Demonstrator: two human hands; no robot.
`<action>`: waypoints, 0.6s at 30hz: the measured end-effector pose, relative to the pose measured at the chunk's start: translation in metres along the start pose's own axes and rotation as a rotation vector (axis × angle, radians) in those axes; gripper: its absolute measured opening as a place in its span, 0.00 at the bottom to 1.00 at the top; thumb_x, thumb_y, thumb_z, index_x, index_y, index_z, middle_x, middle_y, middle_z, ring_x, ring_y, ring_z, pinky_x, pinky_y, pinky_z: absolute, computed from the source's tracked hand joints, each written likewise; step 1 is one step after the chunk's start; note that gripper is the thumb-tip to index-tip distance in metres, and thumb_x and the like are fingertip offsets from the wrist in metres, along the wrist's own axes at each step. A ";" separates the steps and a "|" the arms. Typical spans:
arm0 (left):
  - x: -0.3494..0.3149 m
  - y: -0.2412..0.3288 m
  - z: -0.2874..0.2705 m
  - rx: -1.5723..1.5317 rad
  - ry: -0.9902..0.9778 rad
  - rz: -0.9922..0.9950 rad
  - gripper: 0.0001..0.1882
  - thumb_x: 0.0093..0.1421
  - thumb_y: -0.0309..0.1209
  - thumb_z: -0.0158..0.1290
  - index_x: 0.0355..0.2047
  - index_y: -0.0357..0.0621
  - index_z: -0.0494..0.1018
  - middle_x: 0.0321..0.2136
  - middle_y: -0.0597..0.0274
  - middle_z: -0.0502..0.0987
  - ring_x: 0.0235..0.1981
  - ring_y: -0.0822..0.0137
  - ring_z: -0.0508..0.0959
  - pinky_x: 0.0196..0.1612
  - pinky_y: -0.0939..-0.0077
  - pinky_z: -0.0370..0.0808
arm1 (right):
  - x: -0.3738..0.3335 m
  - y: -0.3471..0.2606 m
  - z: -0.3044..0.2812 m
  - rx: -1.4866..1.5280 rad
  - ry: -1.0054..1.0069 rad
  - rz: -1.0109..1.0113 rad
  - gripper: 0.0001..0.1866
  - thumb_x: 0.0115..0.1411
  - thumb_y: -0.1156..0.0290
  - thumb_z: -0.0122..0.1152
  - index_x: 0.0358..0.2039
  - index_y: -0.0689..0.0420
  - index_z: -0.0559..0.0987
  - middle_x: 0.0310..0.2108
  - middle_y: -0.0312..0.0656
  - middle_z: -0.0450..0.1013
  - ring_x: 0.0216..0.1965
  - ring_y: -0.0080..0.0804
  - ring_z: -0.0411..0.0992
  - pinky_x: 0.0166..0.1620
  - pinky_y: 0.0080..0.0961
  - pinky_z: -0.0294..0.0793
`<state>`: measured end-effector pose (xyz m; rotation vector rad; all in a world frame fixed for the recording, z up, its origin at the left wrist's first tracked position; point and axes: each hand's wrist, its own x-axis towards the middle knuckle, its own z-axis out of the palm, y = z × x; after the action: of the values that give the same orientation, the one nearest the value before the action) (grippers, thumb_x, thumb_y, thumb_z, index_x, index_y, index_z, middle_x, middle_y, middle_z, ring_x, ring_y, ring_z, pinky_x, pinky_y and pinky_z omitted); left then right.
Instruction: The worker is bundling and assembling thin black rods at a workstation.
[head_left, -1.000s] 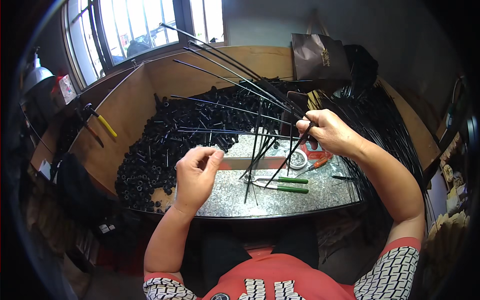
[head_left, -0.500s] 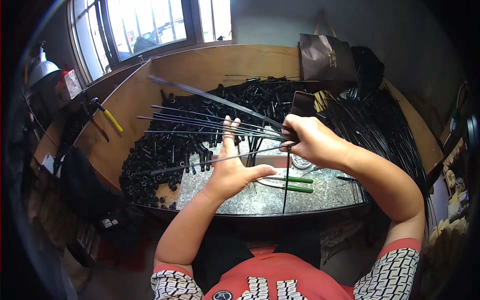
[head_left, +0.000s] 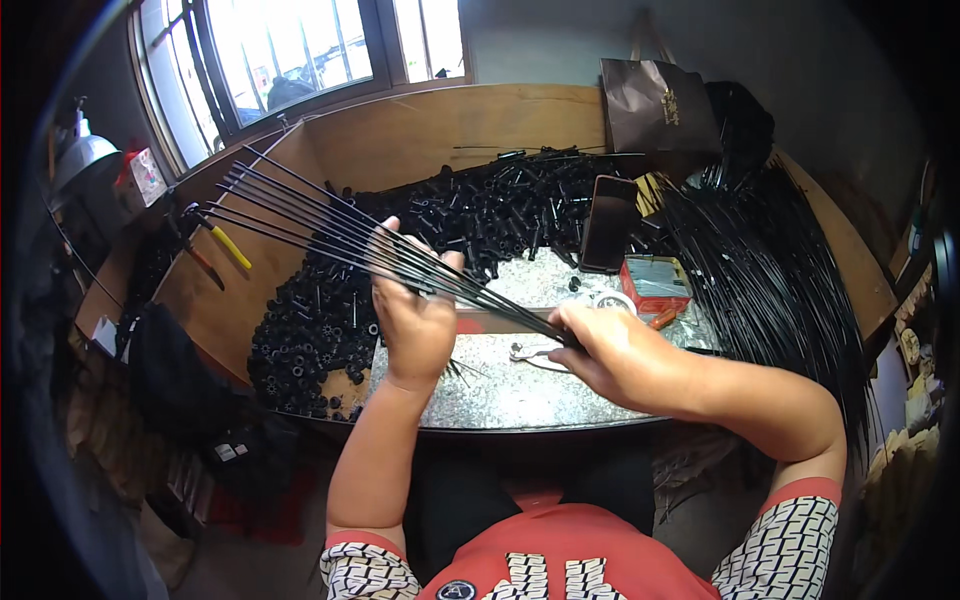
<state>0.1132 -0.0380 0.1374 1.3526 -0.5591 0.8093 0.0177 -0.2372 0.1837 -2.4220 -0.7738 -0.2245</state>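
A fanned bundle of thin black rods (head_left: 482,294) slants from the upper left down to the right in front of me. My right hand (head_left: 630,357) is closed round their lower right ends. My left hand (head_left: 414,325) wraps the bundle near its middle, fingers behind and thumb up on the near side; the fingers are slightly blurred. Beyond the left hand the rods spread apart toward the upper left. Just left of my right hand, pliers (head_left: 537,358) lie on the speckled work surface (head_left: 500,400), their handles hidden under that hand.
Black plastic parts (head_left: 470,200) are heaped along the back and left (head_left: 300,345). More black rods (head_left: 770,270) lie at the right. A phone (head_left: 607,225) stands behind a red box (head_left: 655,283). Wooden walls (head_left: 450,120) edge the table; yellow-handled pliers (head_left: 230,247) hang at the left.
The bundle has tilted, its far ends rising to the upper left. My left hand has moved left and closed round the rods; my right hand has moved lower, uncovering the phone and red box.
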 end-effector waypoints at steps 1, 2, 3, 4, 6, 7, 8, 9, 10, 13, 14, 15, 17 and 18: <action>0.000 0.006 -0.001 0.002 -0.006 -0.005 0.30 0.53 0.19 0.59 0.55 0.34 0.61 0.35 0.59 0.73 0.34 0.73 0.74 0.40 0.79 0.73 | -0.007 0.003 0.007 -0.006 -0.008 0.033 0.12 0.58 0.75 0.60 0.39 0.64 0.68 0.25 0.54 0.71 0.29 0.53 0.73 0.32 0.40 0.70; -0.001 0.013 -0.003 0.159 -0.076 0.039 0.28 0.53 0.20 0.60 0.54 0.34 0.63 0.33 0.59 0.74 0.32 0.73 0.75 0.38 0.79 0.74 | -0.011 0.000 0.011 0.051 -0.006 0.029 0.12 0.58 0.75 0.60 0.39 0.64 0.69 0.26 0.53 0.71 0.30 0.53 0.73 0.32 0.40 0.70; -0.001 0.015 -0.004 0.316 -0.146 0.084 0.26 0.53 0.20 0.60 0.52 0.34 0.65 0.32 0.59 0.75 0.31 0.73 0.76 0.37 0.78 0.74 | -0.014 -0.003 0.014 0.108 -0.004 0.026 0.12 0.58 0.75 0.60 0.39 0.64 0.69 0.27 0.53 0.71 0.30 0.53 0.72 0.32 0.40 0.69; 0.002 0.013 -0.010 0.311 -0.188 0.097 0.19 0.53 0.22 0.61 0.45 0.33 0.71 0.27 0.58 0.78 0.29 0.72 0.78 0.35 0.78 0.75 | -0.014 0.002 0.022 0.130 0.018 -0.055 0.13 0.58 0.74 0.60 0.41 0.64 0.69 0.27 0.52 0.71 0.31 0.52 0.72 0.33 0.39 0.69; 0.007 0.020 -0.009 0.244 -0.122 -0.122 0.09 0.54 0.20 0.59 0.37 0.34 0.75 0.26 0.60 0.80 0.28 0.74 0.78 0.35 0.80 0.75 | -0.019 0.003 0.028 0.177 -0.045 0.023 0.15 0.59 0.72 0.60 0.43 0.64 0.69 0.28 0.49 0.70 0.30 0.43 0.71 0.34 0.34 0.69; 0.009 0.018 -0.011 0.085 -0.109 -0.299 0.07 0.55 0.20 0.58 0.36 0.34 0.75 0.27 0.61 0.80 0.28 0.75 0.78 0.34 0.80 0.75 | -0.019 0.002 0.027 0.205 -0.091 0.078 0.15 0.60 0.71 0.60 0.44 0.65 0.69 0.28 0.46 0.71 0.29 0.37 0.71 0.34 0.30 0.70; 0.012 0.018 -0.013 0.053 -0.130 -0.313 0.07 0.56 0.19 0.56 0.36 0.34 0.76 0.27 0.63 0.80 0.29 0.76 0.78 0.34 0.82 0.75 | -0.020 0.005 0.028 0.360 -0.116 0.158 0.15 0.62 0.69 0.58 0.45 0.64 0.70 0.29 0.42 0.71 0.30 0.31 0.71 0.35 0.26 0.71; 0.012 0.020 -0.016 -0.013 -0.144 -0.379 0.07 0.56 0.19 0.56 0.37 0.34 0.76 0.28 0.62 0.80 0.29 0.76 0.79 0.33 0.82 0.76 | -0.022 0.011 0.030 0.514 -0.140 0.237 0.16 0.64 0.68 0.56 0.47 0.64 0.71 0.29 0.39 0.71 0.30 0.25 0.70 0.36 0.22 0.71; 0.012 0.022 -0.017 -0.018 -0.153 -0.393 0.07 0.56 0.19 0.57 0.36 0.34 0.76 0.28 0.62 0.80 0.29 0.75 0.79 0.33 0.82 0.76 | -0.022 0.023 0.033 0.612 -0.094 0.303 0.17 0.66 0.66 0.52 0.50 0.63 0.71 0.31 0.37 0.72 0.33 0.20 0.70 0.38 0.17 0.71; 0.010 0.030 -0.018 0.020 -0.194 -0.392 0.07 0.56 0.20 0.57 0.36 0.33 0.76 0.27 0.62 0.80 0.29 0.75 0.79 0.33 0.82 0.76 | -0.027 0.070 0.057 0.283 0.077 0.228 0.18 0.65 0.65 0.53 0.49 0.65 0.71 0.36 0.45 0.72 0.39 0.35 0.72 0.41 0.29 0.74; 0.009 0.032 -0.016 0.050 -0.226 -0.376 0.07 0.56 0.20 0.57 0.36 0.33 0.77 0.27 0.62 0.80 0.29 0.75 0.79 0.33 0.82 0.76 | -0.034 0.084 0.066 0.280 0.087 0.235 0.18 0.65 0.65 0.53 0.49 0.65 0.71 0.36 0.45 0.72 0.39 0.35 0.72 0.41 0.29 0.74; 0.008 0.033 -0.015 0.050 -0.233 -0.373 0.07 0.56 0.20 0.57 0.36 0.33 0.77 0.27 0.62 0.80 0.29 0.75 0.79 0.33 0.82 0.76 | -0.042 0.098 0.078 -0.056 0.089 0.160 0.18 0.63 0.65 0.55 0.48 0.64 0.71 0.38 0.47 0.71 0.41 0.40 0.71 0.43 0.33 0.72; 0.004 0.035 -0.014 0.132 -0.304 -0.312 0.09 0.57 0.20 0.56 0.39 0.33 0.75 0.30 0.59 0.80 0.31 0.72 0.80 0.37 0.79 0.77 | -0.056 0.118 0.091 -0.394 0.092 0.092 0.18 0.61 0.66 0.57 0.48 0.63 0.72 0.40 0.48 0.70 0.43 0.44 0.69 0.45 0.37 0.71; 0.004 0.036 -0.013 0.177 -0.324 -0.282 0.10 0.57 0.20 0.56 0.40 0.33 0.75 0.30 0.60 0.80 0.32 0.72 0.80 0.38 0.79 0.77 | -0.060 0.125 0.094 -0.421 0.058 0.094 0.18 0.58 0.66 0.58 0.47 0.62 0.72 0.41 0.48 0.69 0.44 0.46 0.68 0.46 0.38 0.70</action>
<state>0.0861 -0.0238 0.1608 1.6974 -0.5398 0.4182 0.0388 -0.2947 0.0282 -2.8233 -0.6337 -0.4576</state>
